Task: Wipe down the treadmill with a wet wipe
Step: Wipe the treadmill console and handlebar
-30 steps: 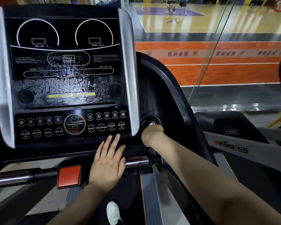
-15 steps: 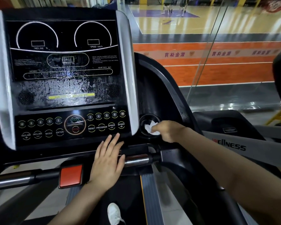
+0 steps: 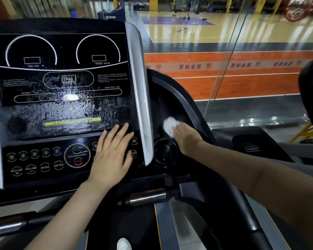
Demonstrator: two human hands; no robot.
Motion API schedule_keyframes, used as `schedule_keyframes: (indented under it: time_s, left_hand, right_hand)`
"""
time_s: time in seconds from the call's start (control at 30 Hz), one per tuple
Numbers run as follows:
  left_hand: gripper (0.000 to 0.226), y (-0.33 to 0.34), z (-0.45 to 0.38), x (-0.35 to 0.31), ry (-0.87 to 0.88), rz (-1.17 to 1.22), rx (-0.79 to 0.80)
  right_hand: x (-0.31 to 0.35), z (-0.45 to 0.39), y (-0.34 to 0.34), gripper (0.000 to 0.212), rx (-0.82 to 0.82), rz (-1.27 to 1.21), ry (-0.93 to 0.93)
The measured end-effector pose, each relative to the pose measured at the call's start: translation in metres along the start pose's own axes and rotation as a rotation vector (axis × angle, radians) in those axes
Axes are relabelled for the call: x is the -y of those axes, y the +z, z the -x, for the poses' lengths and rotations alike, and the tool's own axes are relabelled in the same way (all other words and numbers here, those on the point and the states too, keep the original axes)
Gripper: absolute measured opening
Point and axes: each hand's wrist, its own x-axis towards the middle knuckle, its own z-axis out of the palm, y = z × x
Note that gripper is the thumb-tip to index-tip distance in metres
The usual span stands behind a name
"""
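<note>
The treadmill console (image 3: pixel 61 83) is black with silver side trims, and its lower screen area shows wet streaks. My left hand (image 3: pixel 112 154) lies flat and open on the button panel, covering the right-hand buttons. My right hand (image 3: pixel 186 138) presses a crumpled white wet wipe (image 3: pixel 169 126) against the black side panel right of the console, just above the round cup holder (image 3: pixel 165 153).
A chrome handlebar (image 3: pixel 146 196) crosses below the console. The treadmill belt and a white shoe (image 3: pixel 124 244) show at the bottom. A glass wall (image 3: pixel 224 78) stands to the right, with a sports court beyond. Another machine (image 3: pixel 260 141) sits at right.
My right hand lifted the wipe out of the cup holder and up onto the side panel. My left hand slid up from the console's lower edge onto the buttons.
</note>
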Motion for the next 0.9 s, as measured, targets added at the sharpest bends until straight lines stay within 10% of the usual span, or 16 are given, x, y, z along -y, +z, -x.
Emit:
schedule_keyframes:
  time_s: [0.2,0.4,0.63,0.9]
  left_hand:
    - [0.061,0.012,-0.001,-0.004,0.019,-0.036,0.016]
    - [0.061,0.011,-0.003,-0.01,-0.015,0.011,0.002]
    - [0.061,0.009,-0.001,-0.008,-0.01,0.02,0.013]
    - [0.061,0.006,0.002,-0.01,-0.017,-0.001,0.026]
  right_hand:
    - [-0.042,-0.077,-0.048,0.056,-0.227,-0.35,0.189]
    - [0.009,-0.042,-0.002,0.051,0.112,-0.634,-0.272]
    - [-0.036,-0.078,-0.036,0.047,-0.137,-0.019,0.073]
    - [0.046,0.02,-0.001,0.051,0.235,0.129,0.035]
